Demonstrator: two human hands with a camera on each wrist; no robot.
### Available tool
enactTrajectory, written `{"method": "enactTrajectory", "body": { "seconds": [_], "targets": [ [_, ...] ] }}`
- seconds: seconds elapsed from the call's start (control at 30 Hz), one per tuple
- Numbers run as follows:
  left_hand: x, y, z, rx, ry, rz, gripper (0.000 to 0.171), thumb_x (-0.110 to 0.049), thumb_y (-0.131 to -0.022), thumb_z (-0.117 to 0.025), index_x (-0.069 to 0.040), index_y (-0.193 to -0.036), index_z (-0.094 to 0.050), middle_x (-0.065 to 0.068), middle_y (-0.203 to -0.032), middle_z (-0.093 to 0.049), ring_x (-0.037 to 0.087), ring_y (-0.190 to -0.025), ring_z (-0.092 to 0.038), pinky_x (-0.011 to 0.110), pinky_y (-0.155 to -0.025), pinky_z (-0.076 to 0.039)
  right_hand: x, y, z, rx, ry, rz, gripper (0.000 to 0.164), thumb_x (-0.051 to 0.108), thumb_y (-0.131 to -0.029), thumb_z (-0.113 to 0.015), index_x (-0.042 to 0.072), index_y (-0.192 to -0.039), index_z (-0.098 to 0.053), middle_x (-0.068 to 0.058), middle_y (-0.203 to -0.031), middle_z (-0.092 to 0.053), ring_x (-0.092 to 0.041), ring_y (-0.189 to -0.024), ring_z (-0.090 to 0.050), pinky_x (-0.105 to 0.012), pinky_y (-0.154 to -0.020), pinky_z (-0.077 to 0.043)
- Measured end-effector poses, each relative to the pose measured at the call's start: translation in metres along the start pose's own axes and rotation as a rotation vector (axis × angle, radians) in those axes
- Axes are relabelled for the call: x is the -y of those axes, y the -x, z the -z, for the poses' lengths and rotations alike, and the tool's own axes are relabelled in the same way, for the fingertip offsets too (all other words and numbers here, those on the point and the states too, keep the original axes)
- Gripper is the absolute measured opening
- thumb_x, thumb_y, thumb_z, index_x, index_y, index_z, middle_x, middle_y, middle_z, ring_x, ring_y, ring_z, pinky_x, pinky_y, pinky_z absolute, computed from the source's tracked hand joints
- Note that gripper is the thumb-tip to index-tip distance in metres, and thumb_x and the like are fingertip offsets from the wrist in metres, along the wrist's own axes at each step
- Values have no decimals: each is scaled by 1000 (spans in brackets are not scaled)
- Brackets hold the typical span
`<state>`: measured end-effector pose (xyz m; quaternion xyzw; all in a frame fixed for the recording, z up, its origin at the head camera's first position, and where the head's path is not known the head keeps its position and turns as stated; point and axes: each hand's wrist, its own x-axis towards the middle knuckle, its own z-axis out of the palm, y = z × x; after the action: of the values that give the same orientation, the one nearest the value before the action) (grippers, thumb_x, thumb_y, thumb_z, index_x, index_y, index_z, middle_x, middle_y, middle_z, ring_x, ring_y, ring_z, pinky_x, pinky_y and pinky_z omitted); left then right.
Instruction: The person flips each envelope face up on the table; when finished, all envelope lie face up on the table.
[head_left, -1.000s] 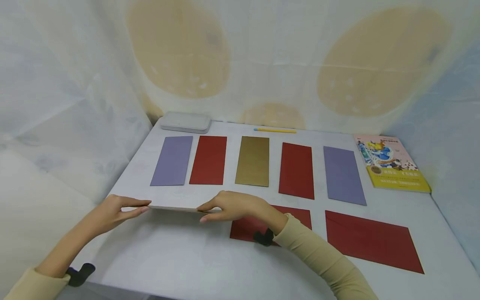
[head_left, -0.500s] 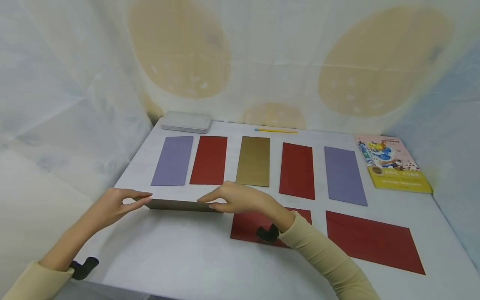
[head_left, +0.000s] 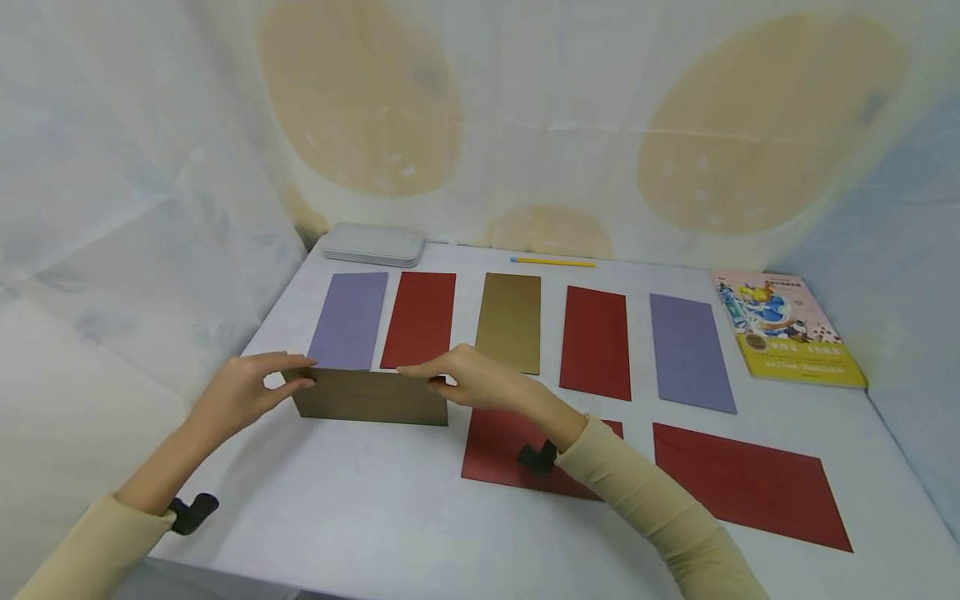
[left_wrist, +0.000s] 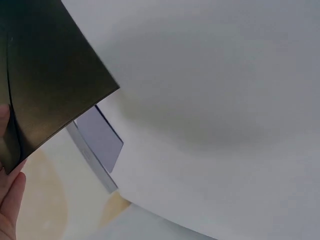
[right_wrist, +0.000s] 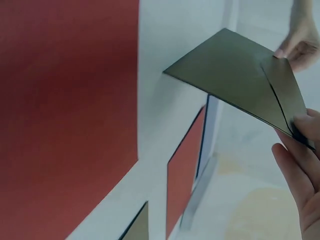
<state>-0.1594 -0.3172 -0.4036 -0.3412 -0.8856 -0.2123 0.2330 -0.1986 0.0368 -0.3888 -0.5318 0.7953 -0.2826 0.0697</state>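
Note:
Between both hands a dull gold envelope [head_left: 371,397] is held upright, tilted, above the left part of the white table [head_left: 337,500]. My left hand [head_left: 243,387] pinches its upper left corner between thumb and fingers, and my right hand [head_left: 480,377] pinches the upper right corner. A flap seam runs across the envelope [right_wrist: 235,75] in the right wrist view. In the left wrist view the envelope [left_wrist: 60,75] looks dark, with fingers at its edge. Under my right forearm lies a red envelope-like sheet [head_left: 498,454], partly hidden.
Behind the hands lie a purple piece [head_left: 348,321], a red piece [head_left: 420,321], a gold piece [head_left: 510,321], another red piece [head_left: 596,342] and another purple piece [head_left: 692,350]. A larger red sheet [head_left: 750,483], grey case [head_left: 373,243], yellow pencil [head_left: 555,262] and book [head_left: 787,325] are around.
The envelope has turned from nearly edge-on to showing its broad gold face, its top edge rising. Both hands have risen with it, still pinching its corners.

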Motion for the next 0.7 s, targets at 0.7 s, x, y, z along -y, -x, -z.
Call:
{"method": "enactTrajectory", "body": {
  "seconds": [0.7],
  "targets": [
    [10, -25, -18, 366, 0, 204, 28, -19, -67, -89, -10, -91, -77, -9, -82, -71, 8, -69, -59, 29, -62, -48, -17, -3, -7, 112, 77, -172, 51, 2, -86, -70, 12, -135, -57, -1, -101, -71, -9, -70, -55, -16, -58, -42]
  ]
}}
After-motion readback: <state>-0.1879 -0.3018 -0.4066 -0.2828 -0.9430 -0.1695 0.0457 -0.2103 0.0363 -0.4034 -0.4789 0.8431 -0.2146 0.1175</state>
